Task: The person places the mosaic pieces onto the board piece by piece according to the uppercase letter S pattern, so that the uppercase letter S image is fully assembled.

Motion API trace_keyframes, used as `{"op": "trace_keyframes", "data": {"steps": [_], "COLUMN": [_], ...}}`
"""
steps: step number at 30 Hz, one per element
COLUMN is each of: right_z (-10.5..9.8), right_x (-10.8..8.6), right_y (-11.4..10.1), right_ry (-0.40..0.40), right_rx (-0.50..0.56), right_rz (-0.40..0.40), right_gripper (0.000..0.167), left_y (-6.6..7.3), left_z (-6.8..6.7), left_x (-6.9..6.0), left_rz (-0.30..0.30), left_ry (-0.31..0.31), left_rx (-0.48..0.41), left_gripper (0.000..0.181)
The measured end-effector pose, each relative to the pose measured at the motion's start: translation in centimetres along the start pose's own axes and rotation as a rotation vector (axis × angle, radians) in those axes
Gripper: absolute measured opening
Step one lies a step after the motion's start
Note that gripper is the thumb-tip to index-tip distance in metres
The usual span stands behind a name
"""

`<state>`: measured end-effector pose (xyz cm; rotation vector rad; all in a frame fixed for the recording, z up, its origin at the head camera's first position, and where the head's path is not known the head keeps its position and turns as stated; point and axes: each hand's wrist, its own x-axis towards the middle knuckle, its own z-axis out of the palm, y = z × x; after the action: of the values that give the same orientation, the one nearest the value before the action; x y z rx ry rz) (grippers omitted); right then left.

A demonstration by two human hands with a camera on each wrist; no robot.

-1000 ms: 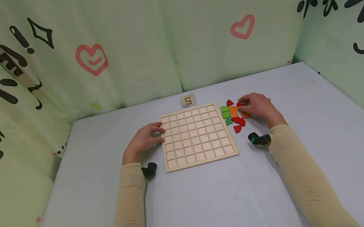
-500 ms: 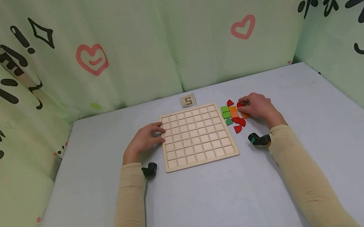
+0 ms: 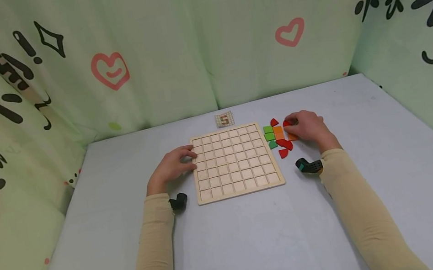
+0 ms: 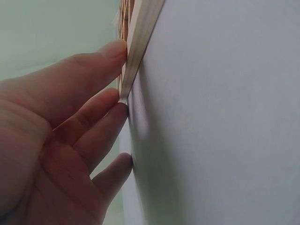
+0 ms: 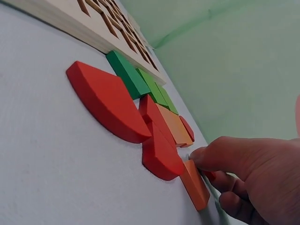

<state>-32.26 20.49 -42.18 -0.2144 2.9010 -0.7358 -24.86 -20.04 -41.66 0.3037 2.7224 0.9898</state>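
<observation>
"Wooden grid board (image 3: 225, 161), flat on the table (image 3: 236, 243) between the two hands. How far has the work got?"

"By my reading, hardly begun. No cell that shows has a coloured piece in it. The pieces I can see all lie off the board, bunched by its right side: two light green squares (image 3: 270, 136) and a dark green piece (image 5: 126, 75) nearest the rim, then orange blocks (image 3: 279, 136) and several red pieces (image 5: 110, 103)."

"So what is done?"

"Nothing I could point to on the board. Everything to do with the pieces looks left over."

"And the left hand (image 3: 171, 165)?"

"At the board's left edge, fingers parted and only loosely bent, fingertips touching it. I'd call that steadying, not gripping."

"The right hand (image 3: 307, 126)?"

"On the outer side of the bunch. Thumb and fingers curl in on one red piece (image 3: 287, 123) and seem to pinch it; an orange block (image 5: 191, 182) lies just by the thumb. Whether the red one is off the table, I can't tell."

"Anything beyond the board?"

"A small card (image 3: 224, 119), just past its far edge. Its picture is too small to make out."
</observation>
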Motion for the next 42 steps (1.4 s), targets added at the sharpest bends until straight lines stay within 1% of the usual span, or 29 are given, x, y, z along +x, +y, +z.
{"op": "trace_keyframes", "data": {"steps": [8, 12, 14, 17, 22, 26, 30, 37, 42], "right_z": [-0.2, -0.2, -0.2, -0.2, 0.0, 0.1, 0.0, -0.1, -0.2], "right_x": [-0.1, 0.0, 0.0, 0.0, 0.1, 0.2, 0.3, 0.4, 0.3], "right_y": [0.0, 0.2, 0.2, 0.3, 0.3, 0.6, 0.9, 1.1, 1.0], "right_ry": [0.017, 0.006, 0.001, -0.002, 0.024, 0.039, 0.029, 0.025, 0.033], "right_rx": [-0.013, -0.013, -0.010, -0.003, -0.006, -0.005, -0.006, -0.038, -0.055], "right_rz": [0.005, -0.013, -0.029, -0.043, -0.054, -0.052, -0.053, -0.081, -0.068], "right_gripper": [0.051, 0.055, 0.053, 0.046, 0.038, 0.038, 0.038, 0.035, 0.036], "left_y": [-0.1, -0.1, -0.1, -0.1, -0.1, -0.2, -0.2, -0.1, -0.1], "left_z": [0.0, 0.1, 0.1, 0.1, 0.0, 0.0, 0.0, -0.1, -0.1], "left_x": [0.1, 0.2, 0.1, 0.1, 0.2, 0.2, 0.1, 0.0, 0.0], "left_rz": [-0.007, -0.009, -0.010, -0.009, -0.006, -0.008, -0.005, 0.002, 0.002], "left_ry": [-0.001, -0.002, -0.003, -0.004, -0.007, -0.011, -0.014, -0.012, -0.015], "left_rx": [0.005, -0.002, -0.004, 0.000, 0.010, 0.005, 0.004, 0.015, 0.011], "left_gripper": [0.032, 0.032, 0.032, 0.032, 0.032, 0.033, 0.033, 0.033, 0.033]}}
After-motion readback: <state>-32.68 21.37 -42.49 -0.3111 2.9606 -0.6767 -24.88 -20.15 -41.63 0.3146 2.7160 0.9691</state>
